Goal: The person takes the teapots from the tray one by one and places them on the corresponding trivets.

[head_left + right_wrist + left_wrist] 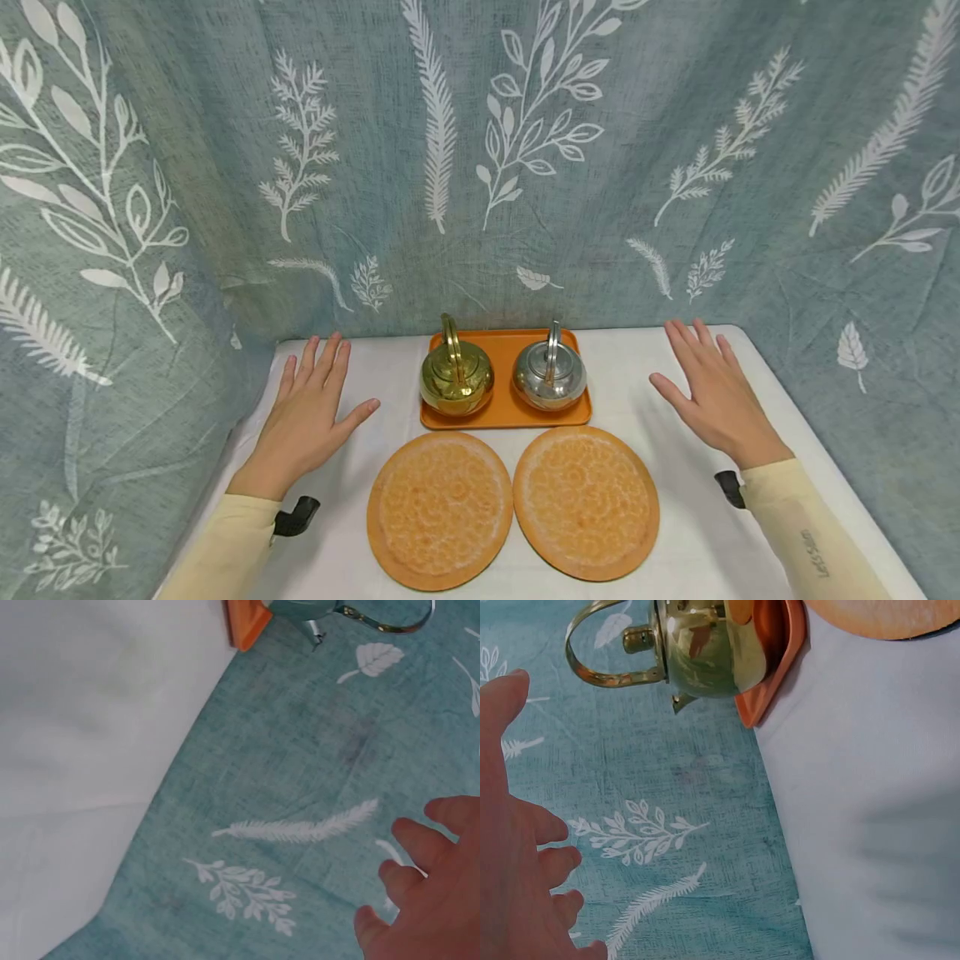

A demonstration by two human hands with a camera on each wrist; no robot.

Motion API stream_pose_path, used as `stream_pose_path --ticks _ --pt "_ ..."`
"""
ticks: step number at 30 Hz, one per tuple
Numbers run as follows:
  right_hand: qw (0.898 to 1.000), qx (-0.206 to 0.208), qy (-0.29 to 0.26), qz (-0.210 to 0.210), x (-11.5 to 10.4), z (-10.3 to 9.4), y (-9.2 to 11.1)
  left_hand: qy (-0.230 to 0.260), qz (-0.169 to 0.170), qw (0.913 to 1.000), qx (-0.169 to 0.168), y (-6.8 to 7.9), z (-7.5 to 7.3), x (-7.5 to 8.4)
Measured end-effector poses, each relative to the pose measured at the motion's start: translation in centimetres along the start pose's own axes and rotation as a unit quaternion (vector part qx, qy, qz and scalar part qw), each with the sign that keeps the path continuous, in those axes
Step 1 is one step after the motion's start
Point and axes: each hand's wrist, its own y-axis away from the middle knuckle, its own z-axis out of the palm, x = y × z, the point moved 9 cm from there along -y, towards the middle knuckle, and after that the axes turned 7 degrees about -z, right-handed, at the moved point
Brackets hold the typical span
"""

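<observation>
My left hand hovers over the left side of the white table with its fingers spread, holding nothing. On the opposite side my right hand is likewise spread and holds nothing. Between them, at the back, an orange tray carries a gold teapot on its left and a silver teapot on its right, both with raised handles. The gold teapot also shows in the left wrist view. Two round tan mats with a pale patterned middle lie side by side in front of the tray.
The table wears a white cloth. A blue-green curtain with white leaf prints hangs right behind the tray and along both sides. Black straps sit at both wrists, by pale yellow sleeves.
</observation>
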Motion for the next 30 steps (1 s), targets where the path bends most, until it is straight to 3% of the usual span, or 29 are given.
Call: stream_pose_path --ticks 6,10,13,15,17,18,21,24,28,30 --pt "1.0 0.005 -0.022 0.008 -0.5 -0.2 -0.8 0.02 -0.003 0.9998 -0.006 0.0 -0.1 0.2" --pt "0.997 0.01 -0.074 0.032 -1.2 -0.1 -2.4 0.066 -0.013 0.9973 -0.029 -0.2 0.1 0.2" --pt "0.989 0.028 -0.134 0.058 -1.6 0.1 -3.5 0.151 -0.028 0.9863 -0.059 -0.4 0.4 0.2" --pt "0.982 0.042 -0.173 0.07 -1.8 0.3 -4.3 0.231 -0.041 0.9693 -0.074 -0.6 0.8 0.2" --pt "0.973 0.052 -0.211 0.076 -2.1 0.8 -4.9 0.318 -0.052 0.9431 -0.083 -0.9 1.5 0.3" --pt "0.969 0.054 -0.227 0.078 -2.3 1.2 -5.2 0.365 -0.055 0.9251 -0.088 -1.0 2.0 0.4" --pt "0.959 0.054 -0.266 0.084 -3.0 2.4 -6.4 0.498 -0.069 0.8581 -0.106 -1.6 3.6 0.5" --pt "0.949 0.046 -0.297 0.09 -3.9 3.9 -7.4 0.598 -0.082 0.787 -0.128 -2.0 5.5 0.4" --pt "0.939 0.025 -0.326 0.107 -5.0 6.1 -8.4 0.67 -0.099 0.7224 -0.14 -2.1 8.0 0.0" --pt "0.936 0.016 -0.332 0.12 -5.3 7.1 -8.5 0.696 -0.1 0.6965 -0.143 -2.0 9.2 0.0"
